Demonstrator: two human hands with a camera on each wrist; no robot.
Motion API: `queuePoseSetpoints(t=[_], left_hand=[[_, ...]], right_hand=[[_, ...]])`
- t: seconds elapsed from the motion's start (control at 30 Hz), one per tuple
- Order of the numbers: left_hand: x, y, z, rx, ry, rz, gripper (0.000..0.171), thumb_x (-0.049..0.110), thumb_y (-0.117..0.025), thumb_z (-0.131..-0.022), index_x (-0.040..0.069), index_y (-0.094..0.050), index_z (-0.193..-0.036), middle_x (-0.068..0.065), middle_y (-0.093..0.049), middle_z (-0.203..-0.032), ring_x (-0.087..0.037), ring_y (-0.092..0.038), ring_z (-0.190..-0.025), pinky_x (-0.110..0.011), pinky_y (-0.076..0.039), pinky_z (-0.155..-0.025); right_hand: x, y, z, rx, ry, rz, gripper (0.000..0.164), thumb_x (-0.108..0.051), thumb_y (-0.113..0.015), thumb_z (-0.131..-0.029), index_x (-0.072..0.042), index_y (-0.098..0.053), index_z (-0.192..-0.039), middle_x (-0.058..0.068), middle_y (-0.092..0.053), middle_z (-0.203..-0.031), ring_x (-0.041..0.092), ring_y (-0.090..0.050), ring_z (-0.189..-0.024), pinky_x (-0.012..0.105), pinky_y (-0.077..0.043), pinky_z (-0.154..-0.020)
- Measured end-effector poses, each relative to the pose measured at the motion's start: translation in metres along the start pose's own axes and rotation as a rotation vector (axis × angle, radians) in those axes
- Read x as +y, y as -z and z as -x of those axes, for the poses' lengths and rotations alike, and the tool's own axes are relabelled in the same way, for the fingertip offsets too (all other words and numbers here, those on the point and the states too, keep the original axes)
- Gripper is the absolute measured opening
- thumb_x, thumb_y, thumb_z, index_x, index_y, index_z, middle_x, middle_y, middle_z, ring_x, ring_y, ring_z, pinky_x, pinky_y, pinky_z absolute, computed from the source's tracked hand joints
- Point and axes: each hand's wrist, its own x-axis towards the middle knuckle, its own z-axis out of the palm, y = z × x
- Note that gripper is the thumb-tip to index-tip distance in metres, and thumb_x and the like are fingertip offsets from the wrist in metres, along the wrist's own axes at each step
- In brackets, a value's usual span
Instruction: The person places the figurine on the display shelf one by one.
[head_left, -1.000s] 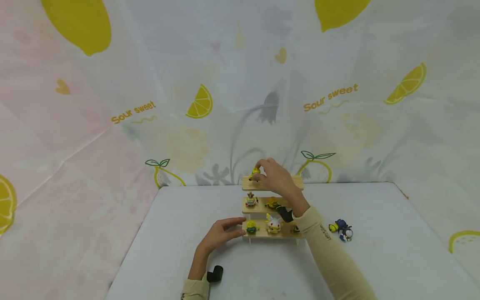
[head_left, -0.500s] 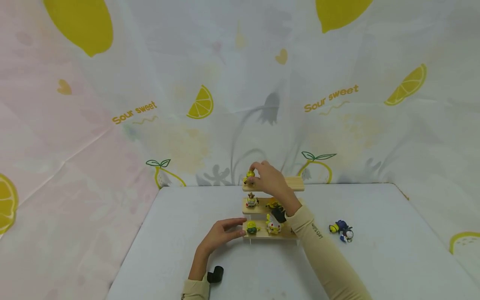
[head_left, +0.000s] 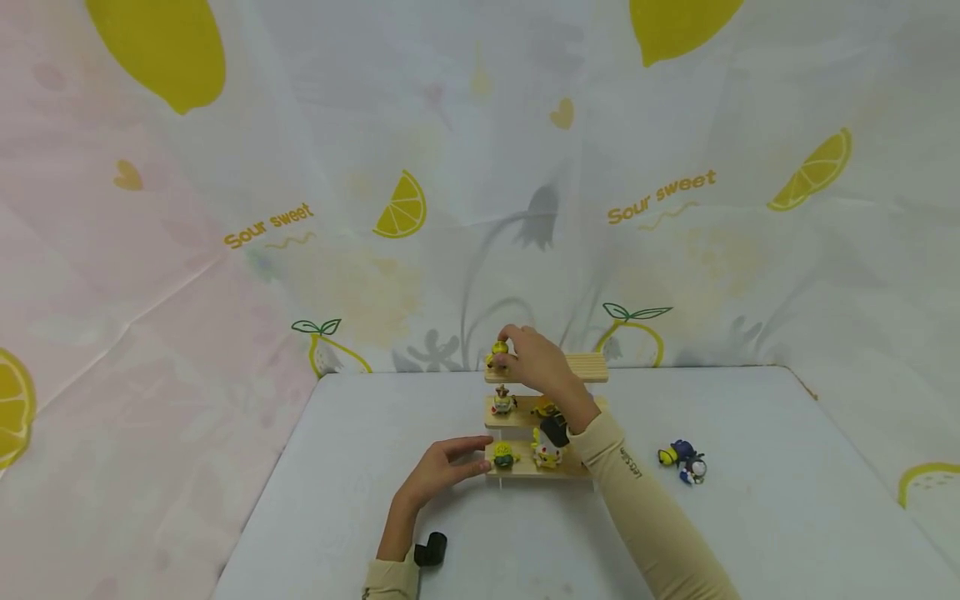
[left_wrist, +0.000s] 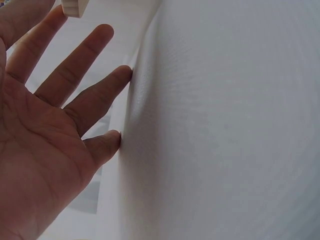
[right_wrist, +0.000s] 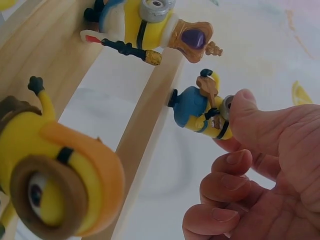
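My right hand point(head_left: 536, 362) pinches the head of a small Minion figurine point(right_wrist: 192, 110) between thumb and index finger. This figurine wears blue and carries a brown ukulele; its feet meet the top shelf's left end in the right wrist view. The wooden three-tier display stand point(head_left: 588, 367) bears other figurines. My left hand point(head_left: 438, 471) lies beside the bottom shelf's left end, fingers extended, a fingertip at the wood in the left wrist view. Near it stands a yellow figurine point(head_left: 503, 455) with green below. A crowned Minion figurine point(right_wrist: 150, 25) is on the middle shelf.
Two more figurines, one blue and yellow point(head_left: 678, 452) and one dark and white point(head_left: 694, 471), lie on the white table point(head_left: 780, 500) right of the stand. A white figurine point(head_left: 547, 452) is on the bottom shelf, partly covered by the right wrist's camera. A lemon-print cloth point(head_left: 420, 283) hangs behind.
My right hand has moved left along the top shelf with the Minion figurine, then nearly stopped at its left end. The left hand has stayed in place.
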Motion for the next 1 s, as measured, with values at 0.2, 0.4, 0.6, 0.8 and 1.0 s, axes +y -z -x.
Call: queuePoseSetpoints(t=[0.2,0.4,0.6,0.8,1.0], left_hand=[[0.003,0.000,0.001,0.003,-0.001,0.003,0.043,0.011,-0.075,-0.089,-0.001,-0.064,-0.129,-0.011,-0.063,-0.131,-0.030,-0.051,-0.129,-0.055,-0.034,-0.110],[-0.010,-0.001,-0.003,0.005,0.007,-0.006,0.043,0.014,-0.074,-0.090,0.002,-0.064,-0.130,-0.008,-0.063,-0.131,-0.030,-0.050,-0.130,-0.054,-0.035,-0.110],[-0.031,-0.001,-0.008,0.019,0.006,-0.023,0.042,0.018,-0.075,-0.090,0.009,-0.065,-0.130,-0.003,-0.062,-0.132,-0.025,-0.050,-0.130,-0.050,-0.036,-0.110],[-0.028,-0.001,-0.007,0.026,0.008,-0.032,0.042,0.020,-0.075,-0.090,0.011,-0.065,-0.130,-0.002,-0.062,-0.132,-0.024,-0.050,-0.130,-0.050,-0.037,-0.110],[-0.006,-0.001,-0.003,0.005,0.010,-0.026,0.042,0.014,-0.074,-0.090,0.002,-0.064,-0.130,-0.009,-0.063,-0.131,-0.029,-0.050,-0.130,-0.053,-0.035,-0.110]], right_hand=[[-0.001,0.000,0.000,-0.007,-0.003,-0.011,0.033,-0.028,-0.062,-0.099,-0.010,-0.058,-0.125,0.004,-0.053,-0.087,0.019,-0.048,-0.069,0.031,-0.039,-0.055],[-0.002,0.000,0.000,-0.008,-0.004,-0.009,0.035,-0.028,-0.063,-0.099,-0.009,-0.057,-0.128,0.003,-0.054,-0.089,0.019,-0.049,-0.071,0.031,-0.039,-0.056],[0.000,0.001,-0.001,0.001,0.001,-0.006,0.036,-0.028,-0.063,-0.099,-0.009,-0.057,-0.129,0.004,-0.057,-0.093,0.019,-0.051,-0.074,0.032,-0.042,-0.058],[0.001,0.001,-0.002,-0.007,-0.008,0.004,0.037,-0.029,-0.064,-0.098,-0.009,-0.057,-0.129,0.004,-0.059,-0.095,0.019,-0.052,-0.075,0.033,-0.043,-0.058],[0.001,0.003,-0.001,-0.032,-0.022,-0.003,0.040,-0.031,-0.063,-0.099,-0.009,-0.056,-0.132,0.006,-0.061,-0.102,0.019,-0.055,-0.078,0.034,-0.046,-0.060]])
